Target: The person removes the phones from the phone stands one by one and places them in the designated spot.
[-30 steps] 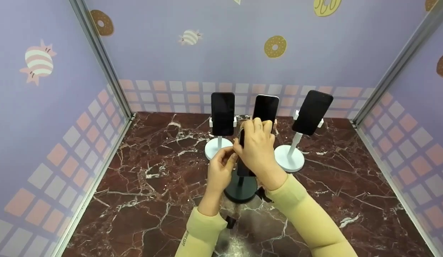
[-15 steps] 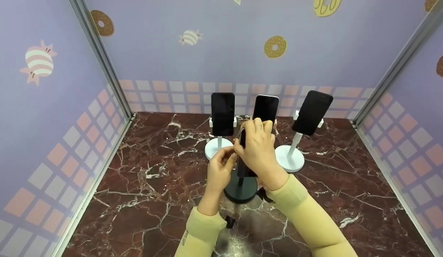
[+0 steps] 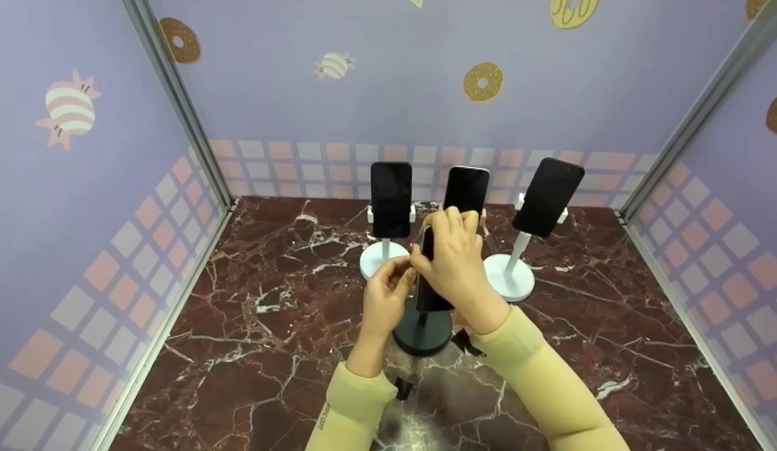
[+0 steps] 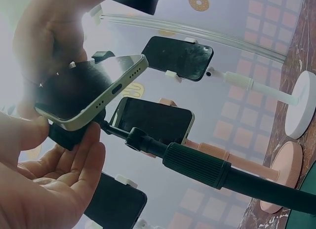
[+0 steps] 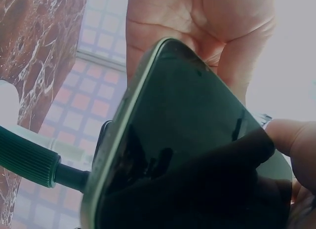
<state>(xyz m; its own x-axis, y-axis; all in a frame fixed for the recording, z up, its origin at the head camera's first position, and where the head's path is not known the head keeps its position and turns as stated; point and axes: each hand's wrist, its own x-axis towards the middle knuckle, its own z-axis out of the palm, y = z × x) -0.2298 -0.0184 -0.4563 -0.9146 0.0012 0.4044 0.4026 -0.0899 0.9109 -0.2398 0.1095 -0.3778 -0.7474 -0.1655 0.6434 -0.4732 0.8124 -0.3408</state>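
I am gripping the pale-green, black-screened smartphone (image 3: 433, 275) in my right hand (image 3: 454, 266) above the dark-green round-based stand (image 3: 422, 332), while my left hand (image 3: 385, 300) is pinching its clamp (image 4: 66, 135) beneath; a misaligned edge is likely risking a slip.

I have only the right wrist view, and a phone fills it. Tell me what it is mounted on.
Observer: The phone sits atop a dark green stand whose round base rests on the marble table.
Operator: Report the left hand.
Observer: The left hand pinches the stand's clamp at the phone's left edge, while the right hand holds the phone.
Operator: List what stands behind.
Observer: Three more dark-screened phones on stands: left phone, middle phone and right phone.
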